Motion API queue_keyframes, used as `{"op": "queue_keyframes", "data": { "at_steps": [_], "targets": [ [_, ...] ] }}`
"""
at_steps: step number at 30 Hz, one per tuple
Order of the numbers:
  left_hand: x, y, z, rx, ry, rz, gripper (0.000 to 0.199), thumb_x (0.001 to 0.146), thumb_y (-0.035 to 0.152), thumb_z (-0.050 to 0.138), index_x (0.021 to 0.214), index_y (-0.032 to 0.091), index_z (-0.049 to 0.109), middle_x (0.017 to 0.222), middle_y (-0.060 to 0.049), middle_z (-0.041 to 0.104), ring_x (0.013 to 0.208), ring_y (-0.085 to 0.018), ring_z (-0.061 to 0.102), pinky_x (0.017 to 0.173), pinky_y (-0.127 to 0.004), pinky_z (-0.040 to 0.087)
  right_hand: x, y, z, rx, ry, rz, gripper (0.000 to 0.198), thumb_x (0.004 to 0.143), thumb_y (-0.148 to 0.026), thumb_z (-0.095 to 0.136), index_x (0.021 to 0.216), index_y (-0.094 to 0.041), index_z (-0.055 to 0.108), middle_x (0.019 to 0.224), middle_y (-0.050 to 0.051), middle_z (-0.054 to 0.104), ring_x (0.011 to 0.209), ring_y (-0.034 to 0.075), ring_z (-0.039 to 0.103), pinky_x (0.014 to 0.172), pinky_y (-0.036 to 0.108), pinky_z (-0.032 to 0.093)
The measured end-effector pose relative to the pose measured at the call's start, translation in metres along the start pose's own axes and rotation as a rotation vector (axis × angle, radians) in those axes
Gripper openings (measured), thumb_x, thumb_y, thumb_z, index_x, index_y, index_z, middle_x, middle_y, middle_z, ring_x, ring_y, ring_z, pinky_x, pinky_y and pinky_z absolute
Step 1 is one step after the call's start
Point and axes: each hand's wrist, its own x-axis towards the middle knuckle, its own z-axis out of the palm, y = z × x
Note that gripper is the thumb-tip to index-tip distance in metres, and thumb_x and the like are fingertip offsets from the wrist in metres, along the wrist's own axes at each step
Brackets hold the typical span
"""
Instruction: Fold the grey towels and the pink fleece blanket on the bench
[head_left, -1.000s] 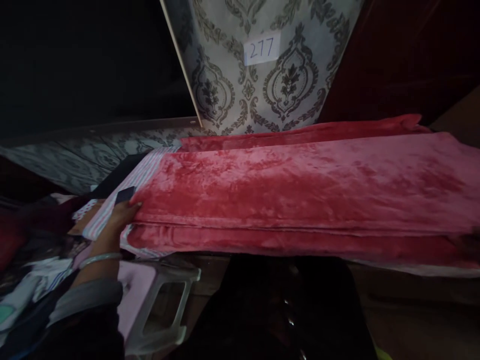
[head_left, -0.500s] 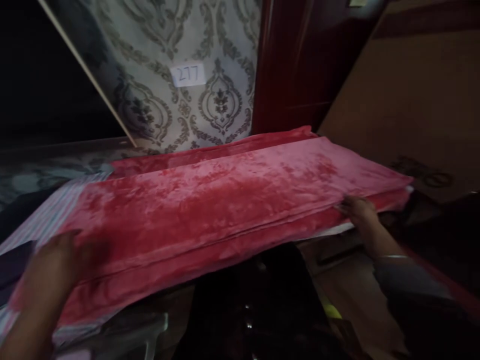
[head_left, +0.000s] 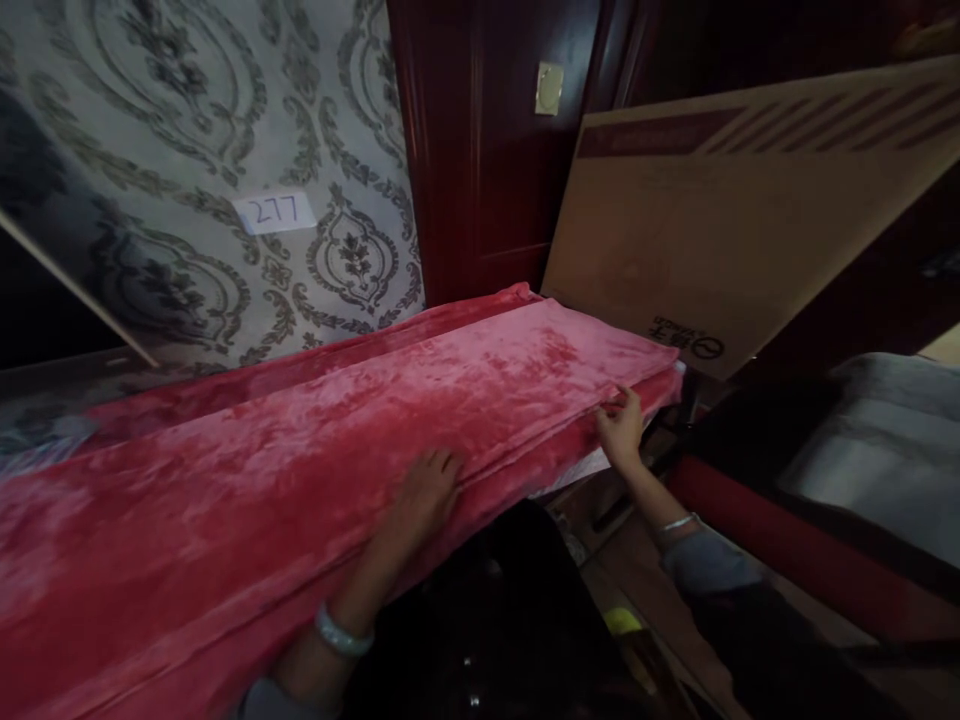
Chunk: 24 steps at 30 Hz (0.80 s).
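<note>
A long piece of red plush cloth [head_left: 360, 420], folded lengthwise with pinkish patches where the pile catches light, stretches across the view. My left hand [head_left: 427, 490] rests on it near the front fold, fingers laid out along the surface, palm down. Farther right, my right hand [head_left: 621, 430] pinches the front edge of the upper layer close to the cloth's right end. A lower red layer shows beneath that edge, and some white material [head_left: 574, 472] peeks out under it. The underside of the cloth is hidden.
Patterned wallpaper [head_left: 330, 180] with a paper marked 277 [head_left: 276, 212] rises behind. A dark red door [head_left: 495, 130] and a large cardboard box [head_left: 720, 220] stand at the back right. A greyish covered item [head_left: 885, 450] sits at the right above a red roll-like shape [head_left: 780, 560].
My view has turned right, showing more of the box. My left hand has moved from the cloth's left end toward my right hand, which stays at the front edge near the right end.
</note>
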Motion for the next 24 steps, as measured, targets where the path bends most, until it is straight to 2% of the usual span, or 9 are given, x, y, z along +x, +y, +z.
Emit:
{"op": "queue_keyframes", "data": {
  "at_steps": [2, 4, 6, 9, 11, 14, 18, 20, 24],
  "targets": [
    [0.006, 0.003, 0.004, 0.017, -0.021, -0.002, 0.026, 0.090, 0.012, 0.052, 0.111, 0.016, 0.066, 0.113, -0.012, 0.066, 0.105, -0.026, 0.061, 0.094, -0.043, 0.050, -0.007, 0.002, -0.001, -0.263, -0.050, -0.318, 0.039, 0.074, -0.017, 0.061, 0.112, -0.018, 0.062, 0.114, 0.012, 0.063, 0.112, 0.028, 0.058, 0.102, 0.051, 0.046],
    [0.010, 0.003, 0.003, 0.012, -0.033, -0.016, 0.025, 0.092, 0.011, 0.048, 0.107, 0.016, 0.067, 0.109, -0.012, 0.067, 0.101, -0.025, 0.061, 0.091, -0.042, 0.050, -0.013, 0.001, 0.000, -0.505, -0.191, -0.569, 0.031, 0.079, -0.018, 0.056, 0.107, -0.018, 0.069, 0.120, 0.014, 0.063, 0.118, 0.031, 0.052, 0.103, 0.053, 0.041],
    [0.012, 0.002, -0.001, -0.008, -0.046, -0.029, 0.024, 0.093, 0.013, 0.046, 0.105, 0.016, 0.067, 0.107, -0.011, 0.067, 0.098, -0.025, 0.062, 0.090, -0.041, 0.050, -0.016, -0.001, 0.004, -0.666, -0.333, -0.685, 0.033, 0.083, -0.019, 0.054, 0.111, -0.020, 0.071, 0.123, 0.013, 0.065, 0.117, 0.031, 0.052, 0.097, 0.050, 0.043],
    [0.015, 0.001, -0.007, -0.034, -0.074, -0.049, 0.024, 0.094, 0.012, 0.045, 0.099, 0.017, 0.068, 0.103, -0.010, 0.067, 0.096, -0.024, 0.062, 0.087, -0.039, 0.050, -0.017, -0.005, 0.009, -0.811, -0.475, -0.751, 0.037, 0.086, -0.018, 0.053, 0.119, -0.022, 0.070, 0.125, 0.010, 0.067, 0.115, 0.030, 0.053, 0.091, 0.045, 0.043],
    [0.014, 0.000, -0.006, -0.040, -0.078, -0.061, 0.025, 0.093, 0.010, 0.044, 0.096, 0.018, 0.068, 0.100, -0.010, 0.067, 0.095, -0.024, 0.061, 0.085, -0.039, 0.050, -0.015, -0.006, 0.012, -0.823, -0.524, -0.773, 0.036, 0.089, -0.015, 0.049, 0.116, -0.021, 0.071, 0.121, 0.010, 0.068, 0.112, 0.027, 0.055, 0.089, 0.041, 0.043],
    [0.009, -0.001, 0.006, -0.038, -0.051, -0.075, 0.029, 0.092, 0.007, 0.042, 0.101, 0.018, 0.067, 0.099, -0.009, 0.065, 0.095, -0.023, 0.060, 0.087, -0.038, 0.049, -0.014, -0.003, 0.012, -0.797, -0.496, -0.785, 0.035, 0.093, -0.016, 0.042, 0.109, -0.019, 0.073, 0.113, 0.011, 0.070, 0.107, 0.026, 0.058, 0.089, 0.039, 0.043],
    [-0.003, 0.002, 0.020, -0.032, -0.039, -0.092, 0.033, 0.091, 0.004, 0.039, 0.100, 0.019, 0.067, 0.103, -0.008, 0.066, 0.097, -0.023, 0.059, 0.093, -0.042, 0.049, -0.019, 0.009, 0.005, -0.803, -0.444, -0.828, 0.036, 0.096, -0.019, 0.040, 0.110, -0.020, 0.073, 0.109, 0.012, 0.070, 0.104, 0.027, 0.058, 0.087, 0.039, 0.043],
    [-0.006, 0.005, 0.016, -0.052, -0.037, -0.091, 0.030, 0.092, 0.007, 0.040, 0.099, 0.019, 0.067, 0.103, -0.008, 0.067, 0.100, -0.024, 0.060, 0.096, -0.044, 0.048, -0.021, 0.013, 0.001, -0.786, -0.451, -0.833, 0.035, 0.095, -0.021, 0.041, 0.108, -0.020, 0.074, 0.108, 0.011, 0.070, 0.103, 0.027, 0.059, 0.086, 0.039, 0.044],
    [0.004, 0.001, -0.011, -0.180, -0.031, -0.080, 0.025, 0.096, 0.020, 0.045, 0.104, 0.021, 0.069, 0.106, -0.009, 0.069, 0.099, -0.022, 0.063, 0.094, -0.040, 0.052, -0.022, 0.004, 0.009, -0.679, -0.432, -0.846, 0.037, 0.096, -0.033, 0.044, 0.115, -0.020, 0.072, 0.107, 0.011, 0.070, 0.101, 0.027, 0.061, 0.091, 0.042, 0.046]
  ]
}}
